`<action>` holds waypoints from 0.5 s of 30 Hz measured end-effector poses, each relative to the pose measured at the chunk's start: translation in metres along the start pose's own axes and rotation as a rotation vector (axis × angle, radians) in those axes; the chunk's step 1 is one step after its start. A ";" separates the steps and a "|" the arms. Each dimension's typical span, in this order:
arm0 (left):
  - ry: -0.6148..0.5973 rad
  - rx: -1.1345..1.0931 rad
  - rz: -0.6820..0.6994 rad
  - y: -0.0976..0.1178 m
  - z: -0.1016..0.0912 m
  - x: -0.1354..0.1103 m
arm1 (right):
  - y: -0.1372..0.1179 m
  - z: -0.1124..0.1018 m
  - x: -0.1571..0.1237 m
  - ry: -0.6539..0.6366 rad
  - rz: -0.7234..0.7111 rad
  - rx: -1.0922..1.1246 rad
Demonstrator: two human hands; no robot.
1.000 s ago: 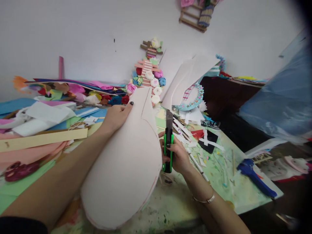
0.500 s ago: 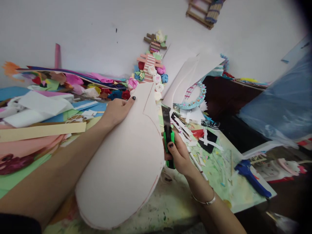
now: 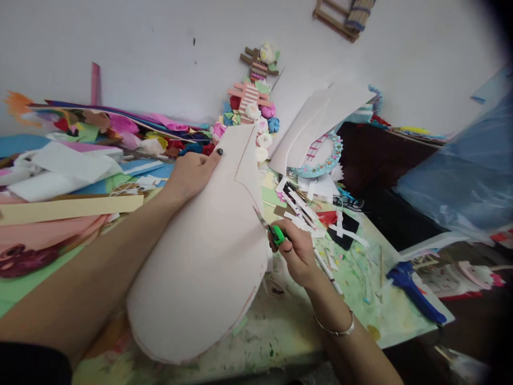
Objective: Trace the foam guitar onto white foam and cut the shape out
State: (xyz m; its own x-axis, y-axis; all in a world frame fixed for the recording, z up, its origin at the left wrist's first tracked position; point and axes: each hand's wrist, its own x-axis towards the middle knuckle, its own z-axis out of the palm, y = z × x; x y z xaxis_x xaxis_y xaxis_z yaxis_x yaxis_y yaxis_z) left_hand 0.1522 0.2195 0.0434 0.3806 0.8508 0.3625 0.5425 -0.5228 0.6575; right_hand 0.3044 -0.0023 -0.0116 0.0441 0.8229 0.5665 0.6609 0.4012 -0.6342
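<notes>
My left hand [image 3: 191, 175] grips the far end of a large pale pink foam sheet [image 3: 208, 256], rounded at the near end and marked with a red outline, and holds it tilted up over the table. My right hand [image 3: 295, 252] is closed on a green-handled utility knife [image 3: 274, 232]. Its blade points left and touches the sheet's right edge near the drawn line. A thin bracelet sits on my right wrist.
Coloured paper and foam sheets [image 3: 68, 176] are piled on the left. A paper flower ornament [image 3: 252, 107] stands against the wall. White offcuts [image 3: 312, 128] and scraps lie to the right of the knife. A blue glue gun [image 3: 412, 291] rests on the paint-stained mat [image 3: 360, 278].
The knife was upright beside the sheet. My right hand has tipped it over to the left, so the blade now meets the sheet's edge. My left hand keeps its hold.
</notes>
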 end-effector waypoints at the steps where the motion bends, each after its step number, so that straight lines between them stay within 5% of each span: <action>1: 0.008 -0.004 0.006 -0.001 0.000 0.001 | 0.000 0.000 0.000 -0.013 -0.011 -0.011; 15: 0.116 -0.069 0.111 -0.003 0.005 -0.001 | -0.006 0.003 0.002 -0.019 -0.138 -0.057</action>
State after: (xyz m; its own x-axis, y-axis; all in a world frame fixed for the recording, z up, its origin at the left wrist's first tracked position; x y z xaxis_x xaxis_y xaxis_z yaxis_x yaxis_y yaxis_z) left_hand 0.1541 0.2201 0.0378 0.3438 0.7905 0.5069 0.4476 -0.6125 0.6516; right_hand 0.2979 -0.0015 -0.0081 -0.0636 0.7691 0.6359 0.7011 0.4879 -0.5200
